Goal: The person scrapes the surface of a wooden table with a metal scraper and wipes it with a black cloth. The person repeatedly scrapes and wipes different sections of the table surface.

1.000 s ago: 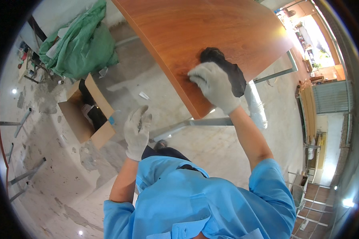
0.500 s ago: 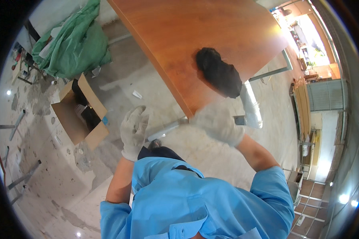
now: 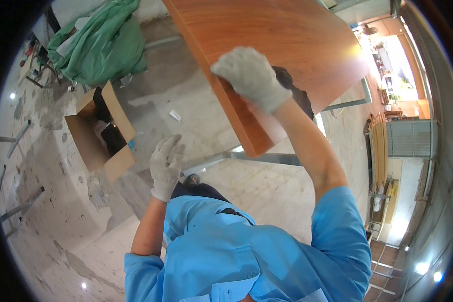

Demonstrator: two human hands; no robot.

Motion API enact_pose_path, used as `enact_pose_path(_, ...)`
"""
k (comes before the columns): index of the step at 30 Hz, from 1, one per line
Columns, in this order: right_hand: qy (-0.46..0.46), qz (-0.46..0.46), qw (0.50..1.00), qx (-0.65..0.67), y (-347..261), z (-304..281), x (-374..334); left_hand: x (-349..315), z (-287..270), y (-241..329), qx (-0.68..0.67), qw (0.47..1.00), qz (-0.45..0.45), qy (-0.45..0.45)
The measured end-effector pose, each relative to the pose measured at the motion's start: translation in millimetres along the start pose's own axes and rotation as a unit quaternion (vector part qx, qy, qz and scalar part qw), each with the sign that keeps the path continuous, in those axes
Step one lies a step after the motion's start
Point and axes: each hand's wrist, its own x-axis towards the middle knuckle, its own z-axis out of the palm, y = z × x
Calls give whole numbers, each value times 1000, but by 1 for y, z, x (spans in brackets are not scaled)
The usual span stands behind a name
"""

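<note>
A wooden tabletop with reddish-brown grain lies ahead of me, its near corner pointing toward my body. My right hand, in a pale work glove, is over its left edge with the fingers curled down; their undersides, and anything in them, are hidden. A dark black cloth-like bundle rests on the tabletop, partly covered by my right hand and forearm. My left hand, gloved too, hangs in the air left of the near corner. Its fingers are loosely bent and apart, with nothing in them.
An open cardboard box with black items inside stands on the floor at left. Green sheeting is heaped behind it. Metal legs stick up at far left. A metal frame runs under the tabletop. Brown boards lean at right.
My right hand has moved from the near corner up and left along the tabletop's edge, now partly covering the black bundle. The left hand stays nearly in place. The view has shifted slightly.
</note>
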Motion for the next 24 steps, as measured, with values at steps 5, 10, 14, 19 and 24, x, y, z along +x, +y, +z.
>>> enact_pose_path(5, -161, -121, 980, 0, -72, -74, -61, -6, -11, -12, -16, 999, -33, 16)
enact_pose_path(10, -144, -113, 976, 113, -68, -102, -70, -6, -9, -14, -7, 999, -38, 1)
enact_pose_path(14, -38, 9, 997, 72, -37, -72, -48, -4, 4, -2, 2, 1000, 11, 3)
enact_pose_path(19, 22, -102, 991, 86, -85, -89, -107, 1, 4, 12, 8, 1000, 4, -19)
enact_pose_path(24, -78, -88, 992, 51, -88, -102, -127, 19, 13, 23, 16, 999, 39, -15)
